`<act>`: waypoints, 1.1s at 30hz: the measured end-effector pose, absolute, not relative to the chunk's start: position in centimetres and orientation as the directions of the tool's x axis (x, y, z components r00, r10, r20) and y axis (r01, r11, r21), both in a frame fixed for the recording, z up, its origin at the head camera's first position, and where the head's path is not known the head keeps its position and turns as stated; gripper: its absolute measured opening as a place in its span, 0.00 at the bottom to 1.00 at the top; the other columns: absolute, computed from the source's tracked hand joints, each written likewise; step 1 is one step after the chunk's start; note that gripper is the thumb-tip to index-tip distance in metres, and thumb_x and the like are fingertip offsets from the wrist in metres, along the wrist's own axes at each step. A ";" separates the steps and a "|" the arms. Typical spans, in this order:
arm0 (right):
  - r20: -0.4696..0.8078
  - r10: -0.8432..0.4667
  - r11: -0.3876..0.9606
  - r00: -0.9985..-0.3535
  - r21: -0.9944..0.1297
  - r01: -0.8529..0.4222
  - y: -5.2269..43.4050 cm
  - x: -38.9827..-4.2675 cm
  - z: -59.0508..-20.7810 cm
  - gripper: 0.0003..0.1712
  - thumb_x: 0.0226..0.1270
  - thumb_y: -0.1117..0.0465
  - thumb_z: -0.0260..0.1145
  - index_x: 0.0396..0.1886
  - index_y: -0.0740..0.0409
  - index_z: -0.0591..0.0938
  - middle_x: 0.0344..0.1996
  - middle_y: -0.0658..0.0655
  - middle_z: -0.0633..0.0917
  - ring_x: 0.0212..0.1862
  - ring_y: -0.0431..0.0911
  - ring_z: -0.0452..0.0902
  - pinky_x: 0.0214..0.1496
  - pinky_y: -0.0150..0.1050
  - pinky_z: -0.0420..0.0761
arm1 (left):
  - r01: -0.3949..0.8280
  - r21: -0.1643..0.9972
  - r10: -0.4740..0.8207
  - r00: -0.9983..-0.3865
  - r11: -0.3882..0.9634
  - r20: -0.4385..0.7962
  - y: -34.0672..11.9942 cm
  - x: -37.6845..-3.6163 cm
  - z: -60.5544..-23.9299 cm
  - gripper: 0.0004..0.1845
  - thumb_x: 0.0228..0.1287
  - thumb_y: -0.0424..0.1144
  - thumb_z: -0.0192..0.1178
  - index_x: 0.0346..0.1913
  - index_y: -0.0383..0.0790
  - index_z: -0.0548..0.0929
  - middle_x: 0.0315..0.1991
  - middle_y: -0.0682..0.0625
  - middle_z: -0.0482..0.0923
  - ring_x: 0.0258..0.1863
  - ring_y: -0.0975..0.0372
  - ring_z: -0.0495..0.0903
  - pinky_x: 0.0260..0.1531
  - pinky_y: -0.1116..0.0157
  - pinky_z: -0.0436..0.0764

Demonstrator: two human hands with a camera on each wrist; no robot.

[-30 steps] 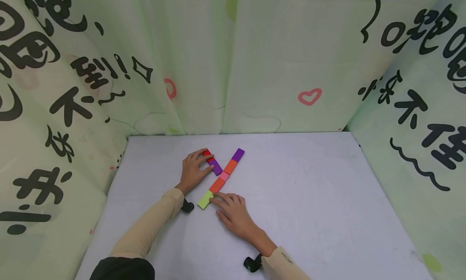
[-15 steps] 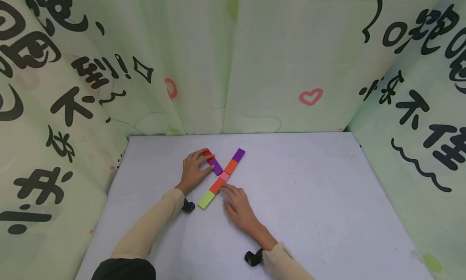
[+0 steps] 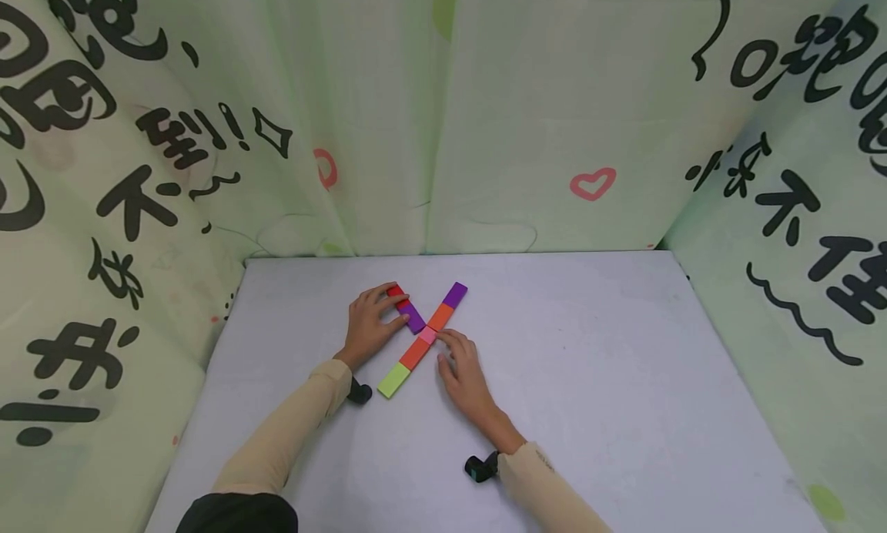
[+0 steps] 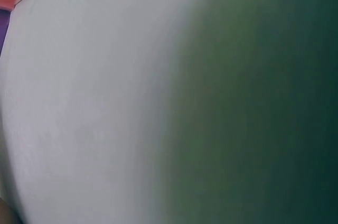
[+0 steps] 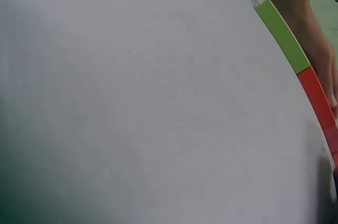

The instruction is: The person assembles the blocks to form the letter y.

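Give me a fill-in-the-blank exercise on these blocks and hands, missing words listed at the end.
1. The long diagonal row has a ____ block at the end nearest the person.
2. The block at the row's far end is ____.
3. The left hand touches a short pair of blocks, the farther of which is ____.
4. The right hand has its fingertips by the row's middle block, coloured ____.

Missing words: green; purple; red; pink.
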State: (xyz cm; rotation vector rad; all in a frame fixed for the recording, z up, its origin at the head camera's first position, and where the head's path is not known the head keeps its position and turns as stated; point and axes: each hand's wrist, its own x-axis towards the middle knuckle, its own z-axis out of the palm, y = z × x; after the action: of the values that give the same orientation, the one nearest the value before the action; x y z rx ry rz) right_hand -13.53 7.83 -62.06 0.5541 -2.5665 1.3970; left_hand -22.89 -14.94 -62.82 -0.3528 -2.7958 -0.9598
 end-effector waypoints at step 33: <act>0.296 -0.149 0.661 -0.944 -0.680 -0.317 8.2 -19.6 -62.1 0.30 0.77 0.59 0.62 0.74 0.64 0.72 0.77 0.66 0.69 0.78 0.64 0.61 0.80 0.67 0.57 | 0.258 0.590 0.158 -0.963 0.765 0.216 -15.1 -23.1 -63.2 0.24 0.68 0.54 0.69 0.65 0.56 0.84 0.75 0.49 0.71 0.76 0.47 0.66 0.74 0.38 0.60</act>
State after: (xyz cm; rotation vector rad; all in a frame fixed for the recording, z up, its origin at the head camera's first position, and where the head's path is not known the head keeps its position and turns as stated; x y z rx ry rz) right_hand -19.62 8.24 -62.06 0.3791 -2.6629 1.1517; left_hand -23.10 -15.14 -63.20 -0.3328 -2.8052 -0.9715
